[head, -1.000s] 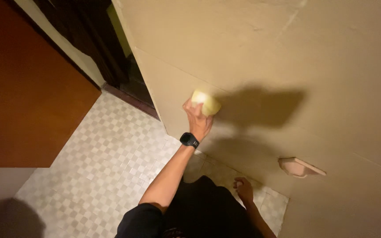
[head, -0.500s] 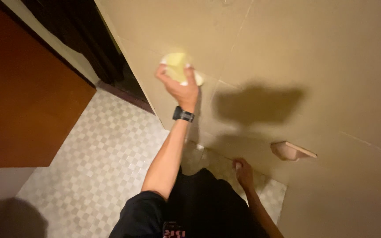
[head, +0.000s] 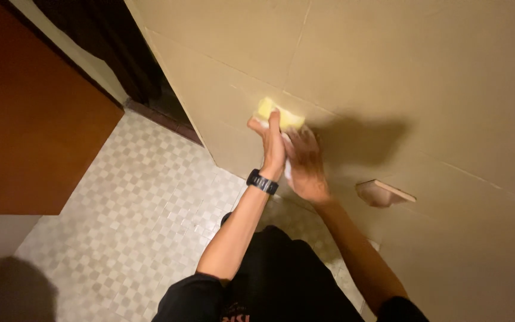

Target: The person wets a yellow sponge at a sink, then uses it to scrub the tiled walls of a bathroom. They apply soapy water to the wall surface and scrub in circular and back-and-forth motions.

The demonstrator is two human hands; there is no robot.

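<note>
My left hand (head: 270,146), with a black watch (head: 262,181) on its wrist, presses a yellow sponge (head: 278,114) against the beige tiled wall (head: 388,71), close to the wall's left corner edge. My right hand (head: 306,170) lies just right of it and slightly lower, fingers spread flat on the wall and blurred. A small pale patch shows between the two hands; I cannot tell what it is. Both forearms reach up from my dark clothing at the bottom of the view.
A small beige ledge (head: 382,192) juts from the wall to the right of my hands. A checkered tile floor (head: 132,203) lies below left. A brown door (head: 31,119) stands at the left, with a dark opening (head: 114,48) beside the wall's corner.
My right hand has risen from low near the floor to the wall beside my left hand. The sponge has stayed in my left hand, moving over the wall.
</note>
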